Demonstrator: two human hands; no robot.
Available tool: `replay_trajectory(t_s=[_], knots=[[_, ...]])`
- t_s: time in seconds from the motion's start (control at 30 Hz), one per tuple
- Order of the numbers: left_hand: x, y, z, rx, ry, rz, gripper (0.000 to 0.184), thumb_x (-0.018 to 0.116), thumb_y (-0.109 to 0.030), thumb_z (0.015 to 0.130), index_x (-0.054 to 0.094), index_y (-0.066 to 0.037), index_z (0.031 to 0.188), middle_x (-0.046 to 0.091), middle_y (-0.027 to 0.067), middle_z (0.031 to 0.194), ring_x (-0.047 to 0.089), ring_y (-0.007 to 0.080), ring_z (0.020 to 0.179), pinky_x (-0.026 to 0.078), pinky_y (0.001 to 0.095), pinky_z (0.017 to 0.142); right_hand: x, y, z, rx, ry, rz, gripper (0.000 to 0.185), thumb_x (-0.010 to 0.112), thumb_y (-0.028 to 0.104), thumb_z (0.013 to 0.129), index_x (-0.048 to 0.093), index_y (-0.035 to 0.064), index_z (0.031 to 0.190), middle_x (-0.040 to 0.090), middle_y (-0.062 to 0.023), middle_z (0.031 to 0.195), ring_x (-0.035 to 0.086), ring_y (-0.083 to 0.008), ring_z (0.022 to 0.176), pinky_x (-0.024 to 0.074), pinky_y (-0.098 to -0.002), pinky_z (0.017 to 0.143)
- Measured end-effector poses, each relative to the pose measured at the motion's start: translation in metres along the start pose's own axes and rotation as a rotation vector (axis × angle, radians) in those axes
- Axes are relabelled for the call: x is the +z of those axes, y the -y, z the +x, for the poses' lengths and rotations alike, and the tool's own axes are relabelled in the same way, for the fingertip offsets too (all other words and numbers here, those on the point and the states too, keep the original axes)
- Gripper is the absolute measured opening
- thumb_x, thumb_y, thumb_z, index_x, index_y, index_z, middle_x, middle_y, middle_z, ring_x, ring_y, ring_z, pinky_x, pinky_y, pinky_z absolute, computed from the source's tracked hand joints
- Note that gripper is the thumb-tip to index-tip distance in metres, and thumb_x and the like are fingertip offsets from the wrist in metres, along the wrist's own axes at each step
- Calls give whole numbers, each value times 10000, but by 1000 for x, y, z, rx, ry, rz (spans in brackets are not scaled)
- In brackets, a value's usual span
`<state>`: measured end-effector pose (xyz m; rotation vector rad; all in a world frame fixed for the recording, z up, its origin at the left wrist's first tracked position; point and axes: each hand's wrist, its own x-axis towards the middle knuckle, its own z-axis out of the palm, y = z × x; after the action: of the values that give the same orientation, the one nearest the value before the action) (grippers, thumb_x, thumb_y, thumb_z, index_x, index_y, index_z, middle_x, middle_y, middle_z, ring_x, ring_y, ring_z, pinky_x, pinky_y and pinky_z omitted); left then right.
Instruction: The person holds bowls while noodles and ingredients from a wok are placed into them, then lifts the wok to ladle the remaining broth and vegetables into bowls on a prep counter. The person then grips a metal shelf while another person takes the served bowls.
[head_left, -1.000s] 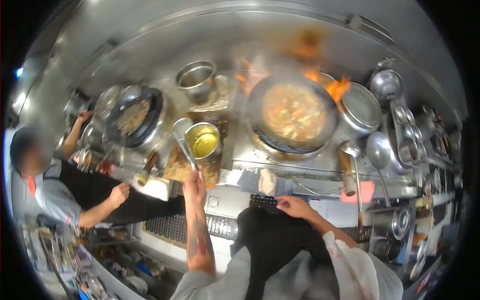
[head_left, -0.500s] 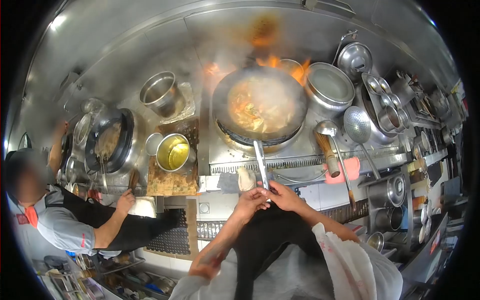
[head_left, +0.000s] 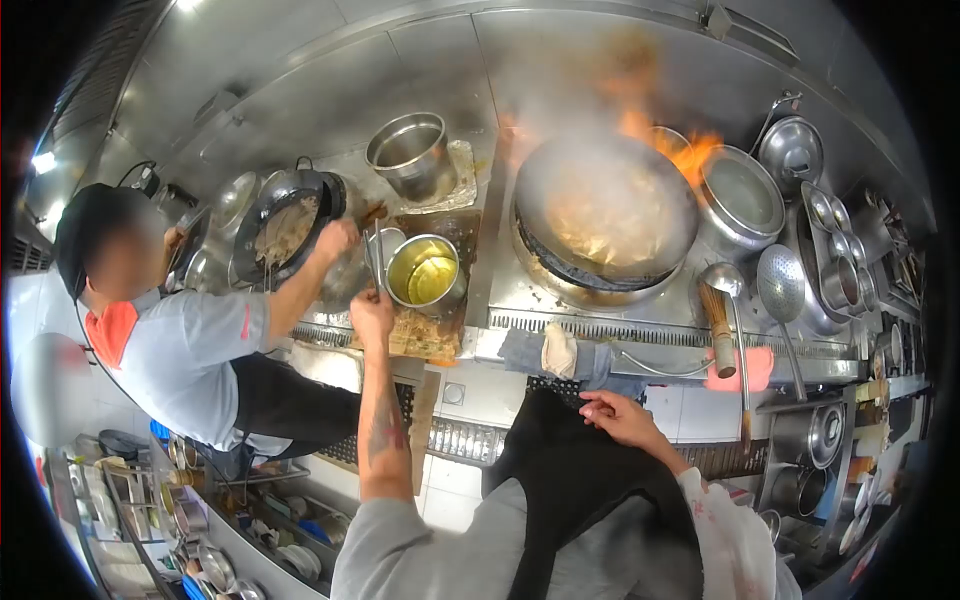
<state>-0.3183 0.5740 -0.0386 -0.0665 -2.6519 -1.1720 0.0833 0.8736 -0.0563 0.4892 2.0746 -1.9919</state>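
Observation:
My left hand [head_left: 372,315] is closed around slim metal tongs [head_left: 377,258], held upright just left of the steel pot of yellow oil [head_left: 424,270]. Their upper end is close to a co-worker's hand [head_left: 338,238]. My right hand [head_left: 622,416] hovers in front of my black apron, fingers loosely curled and apart, holding nothing. Ahead of it a large wok [head_left: 530,215] sits on the burner. Steam partly hides the sliced food [head_left: 605,225] inside, and flames [head_left: 690,155] rise behind the rim.
A co-worker [head_left: 190,340] stands at the left beside another wok [head_left: 325,205]. A tall steel pot [head_left: 407,155] is at the back. To the right are a lidded pot [head_left: 742,195], a ladle [head_left: 740,330], a bamboo brush [head_left: 720,330] and a skimmer [head_left: 780,285]. Cloths [head_left: 560,350] line the stove's front edge.
My left hand has swung left with the tongs, away from the wok's front to the oil pot. My right hand has let go of them. The co-worker has leaned in and reached forward.

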Motion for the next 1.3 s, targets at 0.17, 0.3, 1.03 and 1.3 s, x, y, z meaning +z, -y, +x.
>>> replay_trajectory(t_s=[0.17,0.3,1.03,1.3], knots=[[27,27,52,56,-39,329,236,657,-184,774,709,44,742,695,261,799,695,423,787,552,463,729,9,9,4,-35,3,-123,402,643,224,956,576,32,1303,703,-96,1036,667,-148,921,518,-286,842],[35,44,66,234,-132,557,305,721,-305,794,712,-1,778,707,225,815,688,423,757,560,444,731,10,7,3,-13,-16,-199,391,656,238,946,592,63,1290,708,-110,1033,677,-184,920,526,-308,841],[79,-89,-241,353,1210,-123,275,680,-309,922,698,-56,1027,693,174,827,682,280,774,531,383,711,11,4,1,39,64,-476,537,674,345,916,522,78,1356,699,-134,1097,699,-257,941,547,-355,831],[76,-90,-266,251,1175,-152,287,651,-318,929,669,-51,1033,683,223,847,677,380,807,523,441,728,18,-2,0,29,30,-489,480,676,380,904,597,57,1249,702,-133,1059,695,-268,940,542,-367,834]])
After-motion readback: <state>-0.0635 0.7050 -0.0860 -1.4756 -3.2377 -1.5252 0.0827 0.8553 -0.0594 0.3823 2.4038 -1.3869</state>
